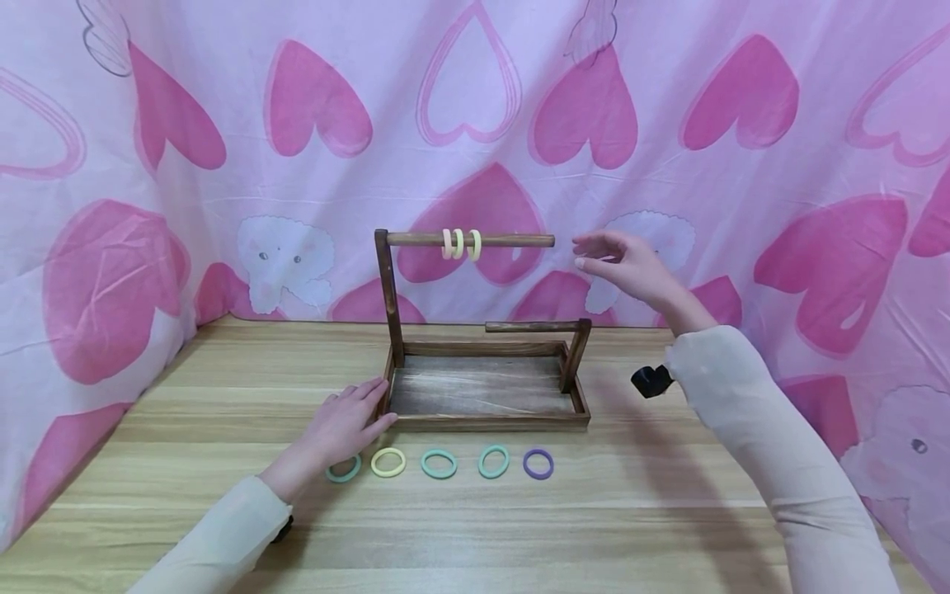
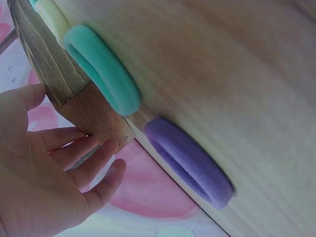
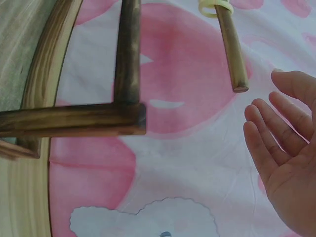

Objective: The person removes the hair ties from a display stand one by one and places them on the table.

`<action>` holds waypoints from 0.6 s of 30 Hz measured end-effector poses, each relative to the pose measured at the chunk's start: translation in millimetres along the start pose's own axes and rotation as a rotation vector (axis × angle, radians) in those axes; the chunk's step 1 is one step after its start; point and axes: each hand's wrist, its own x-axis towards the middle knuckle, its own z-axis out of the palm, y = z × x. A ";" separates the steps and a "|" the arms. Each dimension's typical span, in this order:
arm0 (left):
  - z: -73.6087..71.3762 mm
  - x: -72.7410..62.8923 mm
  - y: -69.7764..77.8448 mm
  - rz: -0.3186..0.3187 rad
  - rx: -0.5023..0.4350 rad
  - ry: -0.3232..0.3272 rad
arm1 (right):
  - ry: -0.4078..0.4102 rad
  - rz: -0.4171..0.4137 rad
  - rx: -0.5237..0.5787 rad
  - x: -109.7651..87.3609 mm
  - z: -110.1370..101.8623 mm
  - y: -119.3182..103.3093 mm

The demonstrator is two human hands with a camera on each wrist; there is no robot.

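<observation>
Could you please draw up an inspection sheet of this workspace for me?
Surface: light wood-grain table.
Job's things: dark wooden stand with a tray base; three pale rings hang on its upper rod, none on its lower rod. Loose rings lie in a row in front; the head view shows five, and the left wrist view suggests another, a purple ring, hidden from the head camera.
Clutter: nothing seen.
Grippers: left hand rests at the tray's front left corner; right hand is just off the upper rod's free end, holding nothing.
Cables: nothing seen.
Surroundings: pink heart-print cloth behind and at both sides.
</observation>
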 end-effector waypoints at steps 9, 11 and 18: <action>-0.4 -0.4 0.8 0.002 -0.008 0.008 | 0.038 -0.037 0.075 15.5 4.7 -16.6; -0.6 -0.5 0.9 0.003 -0.006 0.008 | 0.050 -0.056 0.078 18.8 6.9 -19.5; -0.2 -0.5 0.4 0.004 -0.009 0.009 | 0.050 -0.101 0.074 31.2 15.0 -24.2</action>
